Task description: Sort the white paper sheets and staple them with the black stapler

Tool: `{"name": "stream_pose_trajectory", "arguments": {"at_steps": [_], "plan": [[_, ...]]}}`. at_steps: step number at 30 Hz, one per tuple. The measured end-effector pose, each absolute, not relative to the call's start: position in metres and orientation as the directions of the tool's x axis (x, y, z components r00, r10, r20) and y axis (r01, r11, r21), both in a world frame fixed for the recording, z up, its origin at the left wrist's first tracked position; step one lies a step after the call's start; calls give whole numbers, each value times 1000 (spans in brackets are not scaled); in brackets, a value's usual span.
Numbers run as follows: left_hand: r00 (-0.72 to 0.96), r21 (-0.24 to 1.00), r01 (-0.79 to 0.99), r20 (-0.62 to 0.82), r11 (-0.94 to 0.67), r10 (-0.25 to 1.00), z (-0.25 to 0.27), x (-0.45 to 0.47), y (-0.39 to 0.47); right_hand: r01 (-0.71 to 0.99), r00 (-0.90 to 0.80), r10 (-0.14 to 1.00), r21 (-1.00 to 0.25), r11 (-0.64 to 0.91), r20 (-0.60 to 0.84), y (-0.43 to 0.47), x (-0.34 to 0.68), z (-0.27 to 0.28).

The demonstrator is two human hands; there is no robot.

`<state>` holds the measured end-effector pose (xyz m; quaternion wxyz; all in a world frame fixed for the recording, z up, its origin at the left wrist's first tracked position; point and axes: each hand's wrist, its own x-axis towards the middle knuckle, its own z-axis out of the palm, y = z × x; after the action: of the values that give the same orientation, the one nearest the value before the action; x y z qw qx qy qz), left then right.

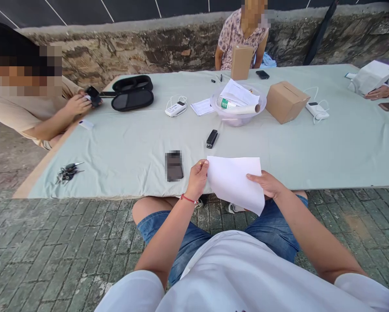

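Observation:
A blank white sheet of paper (234,182) is stretched between my hands at the table's near edge, its lower part hanging over my lap. My left hand (198,175) pinches its upper left corner between thumb and fingers. On the opposite side, my right hand (268,183) grips the right edge, thumb on top and fingers hidden beneath. Just beyond the paper lies a black stapler (212,138). A dark phone (174,166) rests on the cloth left of my left hand.
Keys (68,173) lie at the left. Farther back are a black case (132,100), white power strips (176,108), a plastic basin (238,119) with papers and a roll, and a cardboard box (287,102). A person (48,108) at the left handles a black device; others sit opposite and right.

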<state>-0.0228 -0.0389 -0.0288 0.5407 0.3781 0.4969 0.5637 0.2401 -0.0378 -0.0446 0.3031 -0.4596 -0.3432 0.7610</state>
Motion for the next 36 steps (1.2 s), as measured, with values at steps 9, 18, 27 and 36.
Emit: {"name": "stream_pose_trajectory", "arguments": {"at_steps": [9,18,27,36], "plan": [[-202,994,87,-50,69,978,-45,-12,-30,401,-135,954,-895,-195,-268,-10,242,-49],[-166,993,53,-92,102,982,-76,1,13,652,-579,813,-637,412,-67,75,198,-37],[-230,969,-32,-245,245,942,-99,2,29,721,-595,785,-548,424,-175,94,173,-60],[-247,984,38,-157,172,956,-128,0,29,745,-579,790,-528,409,-205,99,150,-71]]}}
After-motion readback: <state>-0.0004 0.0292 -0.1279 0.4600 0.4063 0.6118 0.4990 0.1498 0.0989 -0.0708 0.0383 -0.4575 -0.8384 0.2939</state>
